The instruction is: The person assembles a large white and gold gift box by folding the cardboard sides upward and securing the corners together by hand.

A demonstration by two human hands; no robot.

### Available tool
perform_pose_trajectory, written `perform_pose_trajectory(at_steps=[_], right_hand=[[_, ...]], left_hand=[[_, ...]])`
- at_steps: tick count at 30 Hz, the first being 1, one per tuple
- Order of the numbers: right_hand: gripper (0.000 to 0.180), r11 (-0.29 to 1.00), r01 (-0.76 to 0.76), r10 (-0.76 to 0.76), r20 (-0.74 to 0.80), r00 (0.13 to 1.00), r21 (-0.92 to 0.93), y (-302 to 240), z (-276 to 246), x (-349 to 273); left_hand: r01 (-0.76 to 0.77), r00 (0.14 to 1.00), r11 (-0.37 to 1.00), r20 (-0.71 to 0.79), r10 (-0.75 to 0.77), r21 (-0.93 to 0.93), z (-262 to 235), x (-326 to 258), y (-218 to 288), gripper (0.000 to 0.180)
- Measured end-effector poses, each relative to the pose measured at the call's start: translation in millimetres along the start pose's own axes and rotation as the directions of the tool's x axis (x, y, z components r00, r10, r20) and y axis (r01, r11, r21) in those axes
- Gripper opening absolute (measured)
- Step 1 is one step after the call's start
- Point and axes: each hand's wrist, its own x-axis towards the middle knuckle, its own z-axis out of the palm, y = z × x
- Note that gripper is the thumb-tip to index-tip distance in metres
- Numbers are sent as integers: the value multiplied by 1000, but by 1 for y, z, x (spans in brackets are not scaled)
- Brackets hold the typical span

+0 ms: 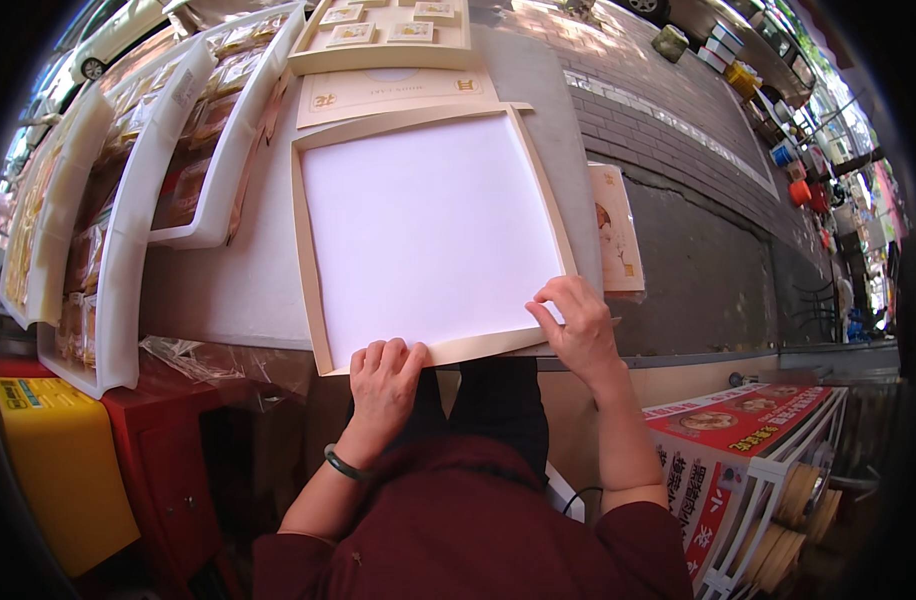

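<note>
A shallow cream cardboard box [433, 235] with a plain white inside lies open side up on the grey table, its near edge at the table's front edge. My left hand [383, 385] is closed on the near rim, fingers curled over it. My right hand [575, 325] is closed over the near right corner, with thumb and forefinger nearly meeting above the white bottom; the corner itself is hidden under the hand. Beyond the far rim lies a flat cream printed card panel [398, 93], partly covered by the box.
White plastic crates [128, 240] of wrapped baked goods stand at left. Another cream box [378, 55] holding small packets sits at the far end. A printed package [615, 230] lies beyond the table's right edge. A red cabinet [168, 470] and a yellow box [63, 470] are lower left.
</note>
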Motion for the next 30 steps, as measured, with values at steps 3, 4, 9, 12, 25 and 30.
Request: perform_pose_trajectory(at_steps=[3, 4, 9, 12, 25, 30], right_hand=[[22, 960, -273, 272, -25, 962, -65, 25, -28, 1], [24, 915, -395, 400, 66, 914, -78, 33, -34, 2], [39, 719, -694, 605, 464, 647, 30, 64, -27, -7], [38, 776, -628, 585, 443, 680, -60, 73, -19, -11], [39, 831, -539, 552, 323, 768, -138, 51, -21, -11], [32, 873, -264, 383, 240, 892, -411, 34, -15, -4]], left_hand=[[-11, 999, 1000, -33, 12, 27, 1, 1, 0, 26], [-9, 1000, 1000, -26, 10, 28, 1, 0, 0, 26], [-3, 1000, 1000, -22, 3, 6, 1, -1, 0, 27], [-1, 999, 1000, -37, 1, -3, 1, -1, 0, 28], [-16, 999, 1000, -37, 16, 1, 0, -1, -2, 30], [-13, 999, 1000, -33, 13, -2, 0, -2, -3, 30]])
